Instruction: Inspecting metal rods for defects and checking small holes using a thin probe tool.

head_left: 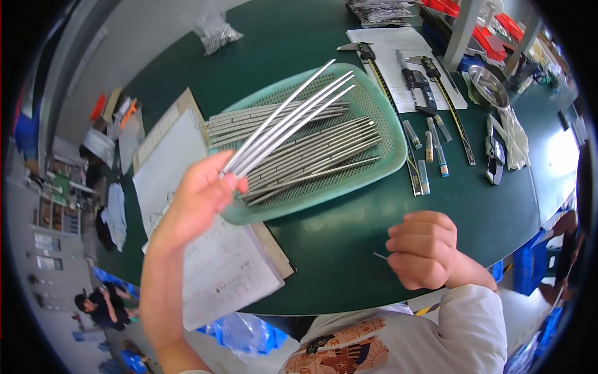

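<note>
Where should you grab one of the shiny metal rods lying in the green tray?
Probably pinch one metal rod near its right end, coming from above with fingertips. The rods lie flat and packed side by side in the green tray, so only tops and ends are free.

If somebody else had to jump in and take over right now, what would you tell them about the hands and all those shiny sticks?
Left hand: raised above the table, pinching a fanned bunch of thin metal rods at their lower ends.
Right hand: closed in a fist near the table edge, with a thin metal pin poking out of it.
Green mesh tray: holds the remaining rods, lying roughly side by side.
Beside the tray: an open binder of papers on the left, calipers on a sheet on the right.
Done: one bunch is out of the tray.
Left: the pile in the tray looks untouched; no separate finished pile is visible.
</note>
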`<control>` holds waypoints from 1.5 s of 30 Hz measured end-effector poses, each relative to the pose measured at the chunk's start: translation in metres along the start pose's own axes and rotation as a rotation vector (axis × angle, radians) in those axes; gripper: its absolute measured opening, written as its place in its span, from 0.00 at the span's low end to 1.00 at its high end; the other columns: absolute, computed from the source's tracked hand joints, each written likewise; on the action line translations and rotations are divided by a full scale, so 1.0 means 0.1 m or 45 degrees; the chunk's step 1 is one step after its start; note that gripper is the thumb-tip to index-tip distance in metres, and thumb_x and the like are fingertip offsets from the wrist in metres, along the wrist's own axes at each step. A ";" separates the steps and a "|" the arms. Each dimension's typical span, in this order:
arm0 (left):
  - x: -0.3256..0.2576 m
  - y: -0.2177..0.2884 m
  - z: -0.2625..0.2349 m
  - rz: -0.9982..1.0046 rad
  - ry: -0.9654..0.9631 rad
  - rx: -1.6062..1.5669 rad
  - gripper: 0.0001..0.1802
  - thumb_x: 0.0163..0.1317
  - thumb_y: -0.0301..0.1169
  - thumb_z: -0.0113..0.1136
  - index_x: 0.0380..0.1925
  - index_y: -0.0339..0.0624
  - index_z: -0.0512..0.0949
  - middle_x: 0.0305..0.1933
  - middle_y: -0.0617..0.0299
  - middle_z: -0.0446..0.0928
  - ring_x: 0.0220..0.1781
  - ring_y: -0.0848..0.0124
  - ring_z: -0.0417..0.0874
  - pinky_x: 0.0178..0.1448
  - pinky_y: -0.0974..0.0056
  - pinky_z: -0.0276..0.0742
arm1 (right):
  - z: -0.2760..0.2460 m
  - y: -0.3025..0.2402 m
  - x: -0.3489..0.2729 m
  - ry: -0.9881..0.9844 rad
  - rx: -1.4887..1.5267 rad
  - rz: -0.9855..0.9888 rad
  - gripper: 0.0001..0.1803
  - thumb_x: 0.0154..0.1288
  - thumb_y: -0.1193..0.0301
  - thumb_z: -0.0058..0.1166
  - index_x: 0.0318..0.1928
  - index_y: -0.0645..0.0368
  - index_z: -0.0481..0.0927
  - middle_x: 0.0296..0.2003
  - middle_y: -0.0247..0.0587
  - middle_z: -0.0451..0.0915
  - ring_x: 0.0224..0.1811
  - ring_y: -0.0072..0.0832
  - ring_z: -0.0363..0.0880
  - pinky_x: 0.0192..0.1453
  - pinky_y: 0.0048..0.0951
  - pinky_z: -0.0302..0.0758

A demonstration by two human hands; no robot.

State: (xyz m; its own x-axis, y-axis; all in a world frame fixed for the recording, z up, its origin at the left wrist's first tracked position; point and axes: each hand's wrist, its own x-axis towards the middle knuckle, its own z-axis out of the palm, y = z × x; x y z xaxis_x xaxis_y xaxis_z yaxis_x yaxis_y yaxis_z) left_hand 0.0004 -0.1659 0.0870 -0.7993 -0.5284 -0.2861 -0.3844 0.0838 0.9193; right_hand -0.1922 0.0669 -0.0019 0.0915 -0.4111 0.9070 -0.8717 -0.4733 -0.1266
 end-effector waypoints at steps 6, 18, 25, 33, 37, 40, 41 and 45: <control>0.79 0.33 -0.42 0.218 -0.053 1.055 0.13 0.58 0.23 0.45 0.43 0.33 0.72 0.31 0.63 0.71 0.41 0.69 0.73 0.49 0.63 0.68 | 0.02 0.05 -0.01 0.098 -0.056 0.012 0.08 0.48 0.75 0.55 0.31 0.58 0.74 0.29 0.35 0.77 0.28 0.27 0.76 0.36 0.27 0.77; 1.24 -0.10 -0.62 0.425 0.130 1.826 0.14 0.59 0.30 0.47 0.45 0.39 0.72 0.40 0.52 0.69 0.47 0.54 0.71 0.50 0.57 0.67 | 0.07 0.02 -0.01 0.020 -0.053 0.024 0.06 0.47 0.76 0.54 0.29 0.57 0.74 0.28 0.34 0.76 0.26 0.25 0.76 0.36 0.25 0.77; 0.84 -0.12 -0.32 0.869 0.329 1.566 0.15 0.54 0.31 0.54 0.42 0.38 0.73 0.42 0.53 0.70 0.46 0.53 0.71 0.49 0.55 0.68 | 0.10 0.05 -0.01 -0.027 -0.035 0.028 0.07 0.46 0.77 0.55 0.30 0.57 0.75 0.29 0.34 0.77 0.26 0.25 0.76 0.34 0.24 0.76; 0.60 -0.52 -0.12 0.626 0.029 1.559 0.08 0.51 0.28 0.58 0.32 0.40 0.79 0.32 0.58 0.75 0.36 0.58 0.77 0.39 0.58 0.74 | 0.11 0.03 -0.02 -0.106 0.000 0.024 0.08 0.46 0.76 0.57 0.30 0.58 0.76 0.29 0.35 0.78 0.26 0.24 0.78 0.32 0.24 0.76; 0.62 -0.50 -0.06 0.468 0.091 1.586 0.10 0.52 0.28 0.58 0.35 0.40 0.79 0.34 0.58 0.75 0.39 0.58 0.77 0.41 0.58 0.74 | 0.10 0.03 -0.04 -0.109 0.011 0.037 0.08 0.46 0.76 0.57 0.30 0.58 0.76 0.29 0.35 0.78 0.26 0.24 0.78 0.31 0.23 0.76; 0.65 -0.53 -0.05 0.444 0.116 1.603 0.11 0.53 0.28 0.57 0.37 0.40 0.79 0.35 0.57 0.75 0.41 0.57 0.76 0.43 0.58 0.74 | 0.10 0.02 -0.04 -0.115 0.015 0.042 0.08 0.47 0.76 0.57 0.31 0.58 0.76 0.28 0.35 0.78 0.26 0.24 0.78 0.31 0.23 0.76; 0.66 -0.54 -0.05 0.504 0.132 1.626 0.11 0.53 0.29 0.57 0.37 0.40 0.79 0.36 0.57 0.75 0.42 0.57 0.76 0.44 0.58 0.74 | 0.11 0.02 -0.04 -0.115 0.014 0.044 0.08 0.47 0.76 0.57 0.31 0.58 0.76 0.28 0.35 0.78 0.26 0.24 0.78 0.31 0.23 0.76; 0.70 -0.53 -0.01 0.451 0.112 1.641 0.11 0.54 0.29 0.57 0.38 0.40 0.79 0.36 0.57 0.75 0.43 0.57 0.76 0.45 0.58 0.74 | 0.11 0.03 -0.04 -0.131 0.017 0.048 0.08 0.47 0.76 0.58 0.31 0.58 0.75 0.28 0.35 0.78 0.26 0.24 0.78 0.30 0.23 0.75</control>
State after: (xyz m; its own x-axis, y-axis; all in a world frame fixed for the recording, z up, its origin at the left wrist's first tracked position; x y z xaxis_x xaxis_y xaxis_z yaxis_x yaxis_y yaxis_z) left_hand -0.0345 -0.2082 0.0191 -0.9323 -0.3610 -0.0237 -0.3615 0.9322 0.0171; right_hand -0.1900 0.0585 -0.0106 0.1082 -0.5063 0.8555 -0.8692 -0.4659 -0.1658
